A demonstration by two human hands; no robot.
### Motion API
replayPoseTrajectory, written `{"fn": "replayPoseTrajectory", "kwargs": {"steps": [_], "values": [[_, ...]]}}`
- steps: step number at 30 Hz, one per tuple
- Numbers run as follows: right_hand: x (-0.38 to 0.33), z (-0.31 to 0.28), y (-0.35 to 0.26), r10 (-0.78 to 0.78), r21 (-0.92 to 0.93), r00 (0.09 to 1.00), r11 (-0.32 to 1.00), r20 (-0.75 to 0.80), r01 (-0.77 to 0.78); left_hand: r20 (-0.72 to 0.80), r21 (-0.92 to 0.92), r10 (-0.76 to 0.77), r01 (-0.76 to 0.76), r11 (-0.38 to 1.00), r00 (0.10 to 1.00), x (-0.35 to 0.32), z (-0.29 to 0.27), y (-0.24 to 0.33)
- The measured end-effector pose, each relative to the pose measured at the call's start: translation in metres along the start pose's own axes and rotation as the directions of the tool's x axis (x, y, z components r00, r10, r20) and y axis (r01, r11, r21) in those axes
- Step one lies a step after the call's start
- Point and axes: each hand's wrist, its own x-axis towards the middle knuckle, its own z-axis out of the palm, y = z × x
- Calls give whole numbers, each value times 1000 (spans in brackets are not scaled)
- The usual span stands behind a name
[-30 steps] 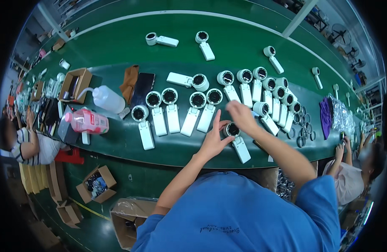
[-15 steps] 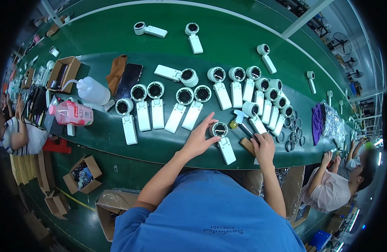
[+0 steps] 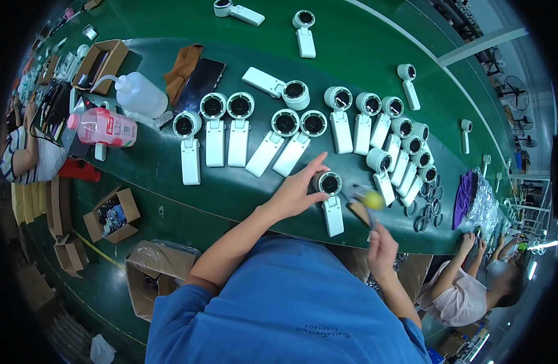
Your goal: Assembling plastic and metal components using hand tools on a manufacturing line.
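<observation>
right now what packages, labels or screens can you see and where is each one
pink drink bottle: lying on its side at the belt's left end, white label band with red patch.
clear squeeze bottle: behind the pink one, bent spout, unlabelled.
dark phone: flat beside a brown cloth, screen dark.
open cardboard box: far left on the belt, brown.
small open carton: on the floor below the belt, brown, parts inside.
</observation>
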Motion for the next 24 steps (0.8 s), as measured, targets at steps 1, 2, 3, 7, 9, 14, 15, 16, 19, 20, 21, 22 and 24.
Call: {"fn": "replayPoseTrajectory", "kwargs": {"steps": [1, 2, 3, 7, 9, 14, 15, 16, 19, 20, 21, 22, 24], "values": [[0, 3, -1, -11, -30, 999, 999, 48, 12, 1, 18, 0, 0, 1000, 1000, -1, 0, 1], [0, 6, -4, -21, -59, 995, 998, 96, 27, 3, 36, 0, 0, 999, 1000, -1, 0, 1], [1, 9, -5, -30, -88, 989, 995, 142, 43, 5, 55, 2, -2, 999, 1000, -1, 0, 2], [14, 15, -17, -7, 38, 998, 999, -57, 10, 9, 41, -8, 7, 999, 1000, -1, -1, 2], [24, 19, -15, 50, 20, 999, 999, -4, -49, 13, 43, -6, 6, 999, 1000, -3, 1, 1], [43, 27, -6, 143, 81, 989, 987, -34, -140, 30, 90, 11, -14, 996, 1000, 1, 0, -5], [42, 26, -5, 149, 122, 984, 983, -102, -136, 46, 103, 16, -20, 994, 999, 0, 1, -6], [46, 26, -1, 162, 126, 981, 981, -108, -148, 60, 107, 11, -18, 994, 998, 0, 0, -6], [64, 34, 24, 46, -141, 992, 988, -117, -62, 25, 155, 162, -164, 974, 986, 0, -3, -7], [61, 39, 33, 58, -139, 991, 988, -124, -75, 39, 157, 159, -163, 974, 986, -1, -2, -7], [58, 47, 45, 29, -175, 995, 983, -97, -46, 43, 201, 170, -176, 964, 984, -2, -1, -7], [55, 53, 54, 0, -211, 998, 977, -69, -14, 46, 245, 182, -188, 951, 982, -3, 1, -7], [58, 56, 55, -37, -245, 998, 969, -42, 25, 45, 293, 201, -205, 934, 979, 1, 0, -6]]}}
